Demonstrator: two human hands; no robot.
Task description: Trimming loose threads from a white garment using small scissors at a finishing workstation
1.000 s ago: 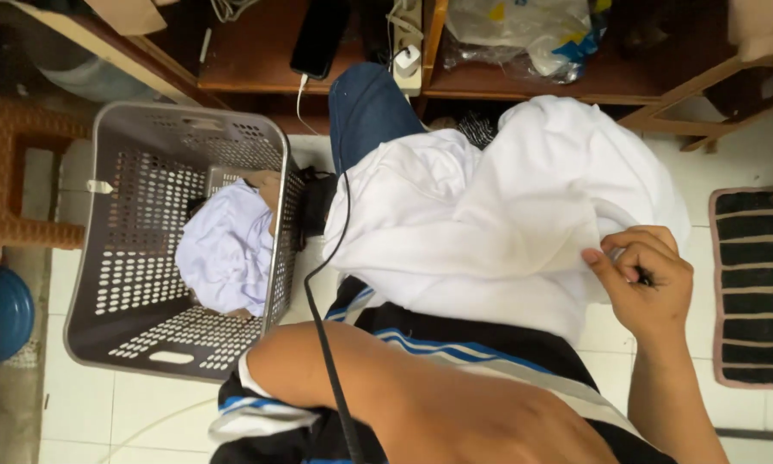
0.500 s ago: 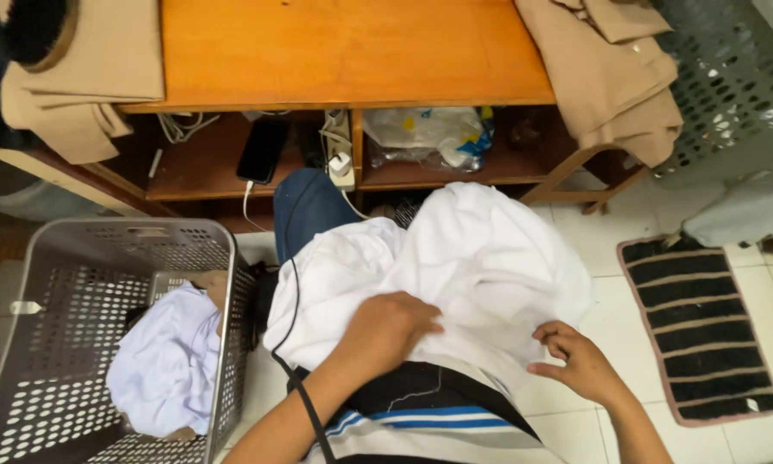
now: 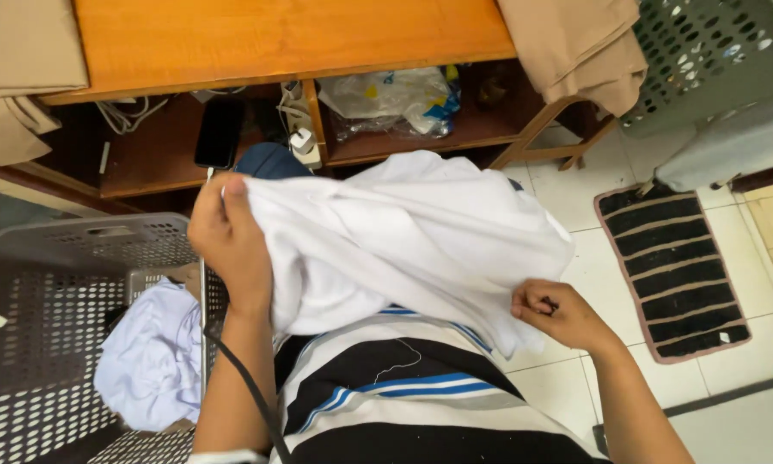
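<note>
Fingers of the left hand clamp a bunched edge of the white shirt; the right hand pinches its lower hem. Rumpled and unfolded, it hangs over the lap, right of the grey basket holding pale cloth.

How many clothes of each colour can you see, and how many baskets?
White clothes: 2, the white cloth garment gripped by the left hand and right hand, and the white crumpled garment in the grey perforated plastic basket
Tan clothes: 2
Grey baskets: 2, second
Total: 6
</note>
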